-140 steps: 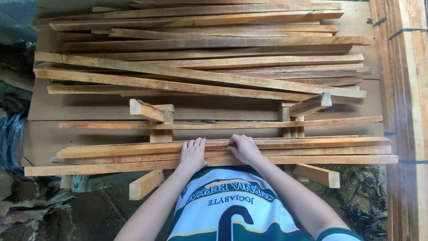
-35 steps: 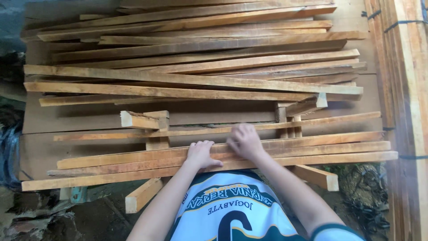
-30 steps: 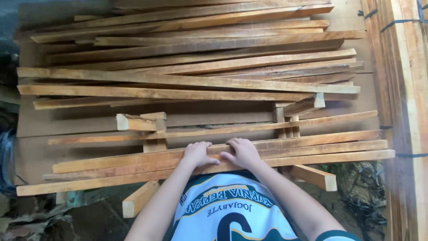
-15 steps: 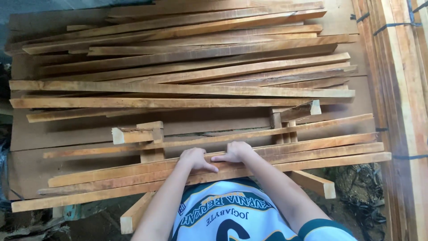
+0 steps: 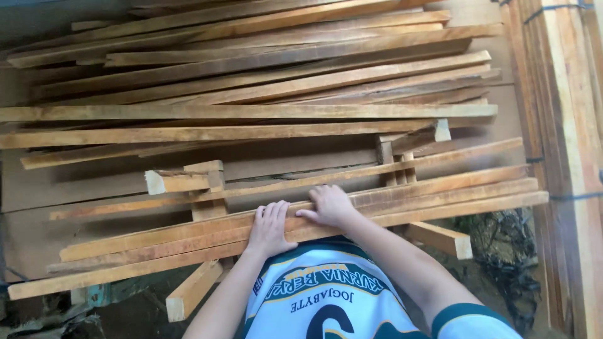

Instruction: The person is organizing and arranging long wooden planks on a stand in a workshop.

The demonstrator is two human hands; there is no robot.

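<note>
Nearest the body, the left hand (image 5: pixel 269 227) is laid flat, fingers spread, closed on nothing, on the near wooden slats (image 5: pixel 188 242). The right hand (image 5: pixel 330 206) is pressed just beside it, fingers slightly curled over a slat's far edge. The slats' long axis runs left to right across both grips, resting on cross supports (image 5: pixel 207 194). Beyond, more planks (image 5: pixel 251 113) are stacked.

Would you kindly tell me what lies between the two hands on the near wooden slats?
In the head view, only bare slat wood shows between the left hand and the right hand; nothing else lies there.
</note>
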